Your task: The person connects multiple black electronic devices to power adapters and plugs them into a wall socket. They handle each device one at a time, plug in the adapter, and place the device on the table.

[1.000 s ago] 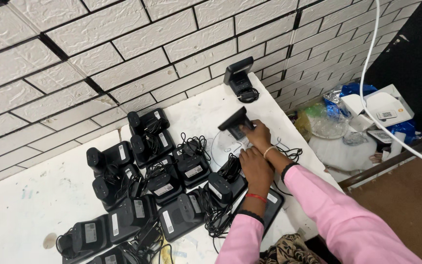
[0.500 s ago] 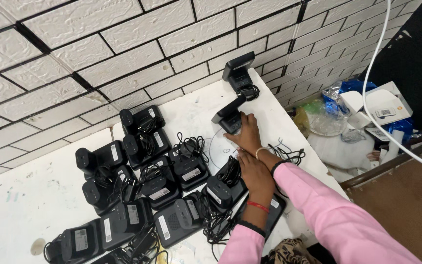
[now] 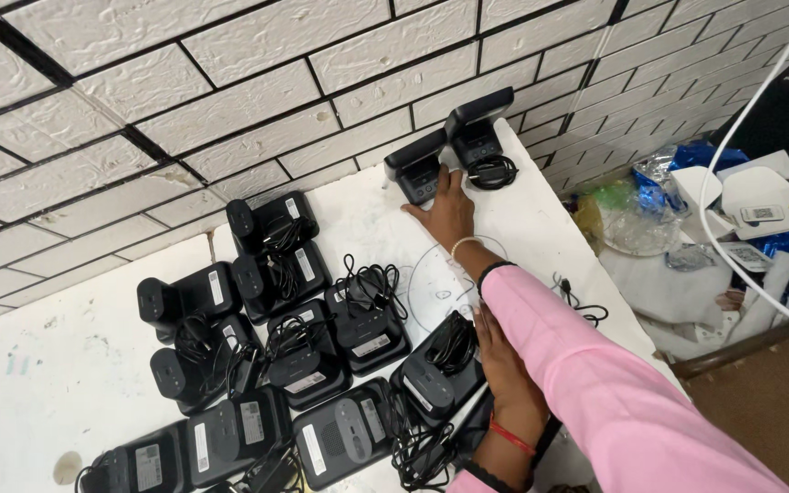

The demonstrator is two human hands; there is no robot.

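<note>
My right hand reaches to the far end of the white table, its fingers on the base of a black stand-up device. That device stands against the tiled wall, right beside a matching black device with a coiled cable. My left hand, a red band on its wrist, lies flat next to a black device with a bundled cable on top. My pink sleeve crosses over the left hand and hides part of it.
Several more black devices with white labels and tangled cables fill the table's middle and front. A loose black cable lies near the right edge. Beyond that edge lie plastic bags and white boxes. A white cord hangs at right.
My right hand carried the black device away from the table's middle to the far corner and set it beside the device at the wall. My left hand stayed by the near device.
</note>
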